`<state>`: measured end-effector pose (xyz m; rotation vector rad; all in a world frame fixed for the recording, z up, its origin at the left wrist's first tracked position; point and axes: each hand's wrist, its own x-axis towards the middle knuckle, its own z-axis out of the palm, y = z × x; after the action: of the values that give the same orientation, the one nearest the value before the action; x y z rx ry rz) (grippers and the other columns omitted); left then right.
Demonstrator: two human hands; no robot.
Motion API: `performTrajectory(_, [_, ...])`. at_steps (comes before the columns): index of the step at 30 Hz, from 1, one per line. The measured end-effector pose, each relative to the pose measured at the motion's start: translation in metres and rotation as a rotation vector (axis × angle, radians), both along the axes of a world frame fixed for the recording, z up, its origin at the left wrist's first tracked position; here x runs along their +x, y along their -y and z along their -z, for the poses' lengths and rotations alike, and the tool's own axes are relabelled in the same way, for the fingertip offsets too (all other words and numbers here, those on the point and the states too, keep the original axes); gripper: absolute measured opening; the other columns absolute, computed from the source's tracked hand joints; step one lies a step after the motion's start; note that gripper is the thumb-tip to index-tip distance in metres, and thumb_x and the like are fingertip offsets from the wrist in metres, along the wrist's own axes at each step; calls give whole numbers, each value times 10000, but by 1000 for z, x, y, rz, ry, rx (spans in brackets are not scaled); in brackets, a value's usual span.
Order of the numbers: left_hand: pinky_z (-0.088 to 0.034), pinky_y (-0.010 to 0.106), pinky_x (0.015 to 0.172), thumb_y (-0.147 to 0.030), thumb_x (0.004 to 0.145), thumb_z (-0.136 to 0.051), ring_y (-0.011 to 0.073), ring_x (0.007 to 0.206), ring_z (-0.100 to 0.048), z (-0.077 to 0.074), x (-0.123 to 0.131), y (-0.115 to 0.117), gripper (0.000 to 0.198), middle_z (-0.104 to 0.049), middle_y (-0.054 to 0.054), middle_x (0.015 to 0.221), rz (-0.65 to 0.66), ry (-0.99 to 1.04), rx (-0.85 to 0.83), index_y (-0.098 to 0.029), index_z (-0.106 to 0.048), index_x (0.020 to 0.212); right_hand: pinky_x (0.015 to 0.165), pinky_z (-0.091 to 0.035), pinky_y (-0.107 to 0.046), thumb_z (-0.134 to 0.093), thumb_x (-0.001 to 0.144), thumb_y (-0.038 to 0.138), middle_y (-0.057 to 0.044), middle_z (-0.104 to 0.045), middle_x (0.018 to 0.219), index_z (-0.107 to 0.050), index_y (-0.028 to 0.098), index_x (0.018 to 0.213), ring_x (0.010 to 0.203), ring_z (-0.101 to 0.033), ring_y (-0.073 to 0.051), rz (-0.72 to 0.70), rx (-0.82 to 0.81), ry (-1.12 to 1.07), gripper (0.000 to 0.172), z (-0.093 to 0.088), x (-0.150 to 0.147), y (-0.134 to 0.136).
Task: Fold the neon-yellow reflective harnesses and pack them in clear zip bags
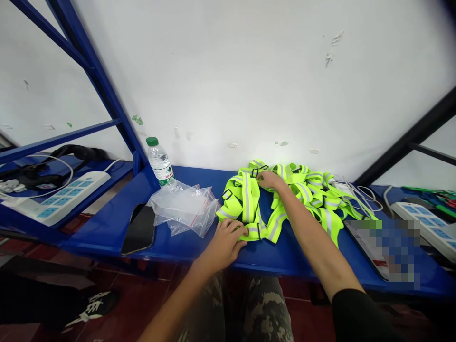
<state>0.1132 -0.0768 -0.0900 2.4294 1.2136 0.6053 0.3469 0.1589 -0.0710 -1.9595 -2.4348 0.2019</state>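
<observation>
Vests [245, 204] of neon-yellow reflective webbing are lying in a tangled heap on that shelf, aren't they?

They are, and the person there is reaching into them with both hands.

Which step are they on?

It looks like straps being worked over by hand. The left hand [225, 245] is curling its fingers narrowly round the near strap and holding it, while the right hand [270, 179] is lying across the far side of the heap, beside a black plastic buckle [254, 173]. Whether that one is gripping anything, I can't tell from here.

What is the heap calling for now?

The straps are interlacing, so any single vest is needing to be freed from its neighbours first.

And beyond the vests?

A blue steel shelf [185, 249] is carrying them, with a black phone [139, 229] and clear zip bags [185, 206] lying to the left, and a water bottle [160, 161] standing behind those bags. A white power strip [60, 199] is sitting off to the left, another [423, 223] is sitting off to the right, and a white wall [228, 71] is rising behind everything.
</observation>
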Motion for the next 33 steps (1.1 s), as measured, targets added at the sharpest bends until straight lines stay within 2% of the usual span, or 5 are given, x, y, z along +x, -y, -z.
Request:
performTrajectory(5, [-385, 437, 950, -263, 918, -573, 249, 1098, -475, -3, -2, 0, 143, -630, 54, 1142, -19, 3, -11, -224, -613, 1049, 980, -428, -470, -550, 816, 97, -245, -603, 1244, -670, 80, 1133, 1235, -502, -348, 140, 160, 60, 339, 4, -3, 10])
performTrajectory(11, [-389, 437, 952, -247, 913, -575, 248, 1094, -476, -4, -3, -2, 154, -629, 61, 1134, -25, -13, 5, -216, -623, 1055, 1094, -348, -414, -684, 801, 243, -159, -593, 1313, -704, 125, 1084, 1331, -418, -312, -31, 181, 8, 307, -26, -1, 31])
performTrajectory(17, [-395, 429, 964, -254, 929, -550, 245, 1098, -470, 1, -1, -10, 177, -622, 60, 1137, 6, -29, 40, -212, -626, 1083, 849, -522, -326, -441, 981, 287, -61, -720, 1018, -698, 210, 1031, 921, -666, -197, -387, 222, -451, 272, -33, -20, 171])
performTrajectory(21, [-403, 420, 981, -234, 934, -532, 240, 1095, -475, 2, 1, -17, 182, -613, 71, 1122, 35, -31, 74, -199, -622, 1088, 953, -509, -417, -498, 960, 295, -99, -689, 1160, -679, 213, 1098, 1091, -630, -257, -498, 295, -387, 242, -2, -26, 237])
performTrajectory(33, [-411, 473, 1008, -313, 954, -502, 271, 1165, -462, 9, 2, -13, 341, -527, 104, 1277, -83, -200, 182, -248, -564, 1283, 861, -554, -415, -410, 963, 142, -134, -636, 1181, -544, 214, 1315, 1045, -624, -255, -435, 329, -201, 384, 29, -21, 228])
